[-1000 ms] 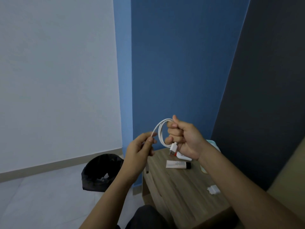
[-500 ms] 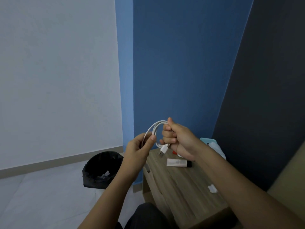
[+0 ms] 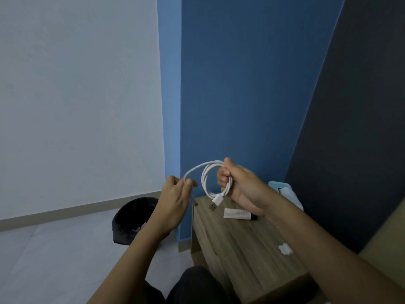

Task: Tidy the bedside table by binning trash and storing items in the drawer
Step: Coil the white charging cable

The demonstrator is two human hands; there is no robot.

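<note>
- Head view: the right hand [image 3: 243, 187] is fisted around a coiled white charging cable [image 3: 215, 181], held up in the air above the far left corner of the wooden bedside table [image 3: 241, 242].
- The cable's loops pass through the right fist, and its white USB plug [image 3: 215, 202] dangles below the coil, clear of the table top.
- The left hand [image 3: 175, 200] pinches the cable's free strand between thumb and fingertips, to the left of the coil; the strand arcs up from this pinch and over to the right fist.
- The two hands are near each other but not touching, joined only by the cable.
- On the table top lies a pale cream tube with a dark cap [image 3: 237, 214], just beneath the right wrist.
- A small white crumpled scrap [image 3: 285, 249] lies further toward the near right side of the table, beside the right forearm.
- A light teal object [image 3: 276, 185] with something white on it sits at the table's back edge, partly hidden by the right arm.
- A black round bin [image 3: 129, 220] stands on the pale floor to the left of the table, by the blue wall.
</note>
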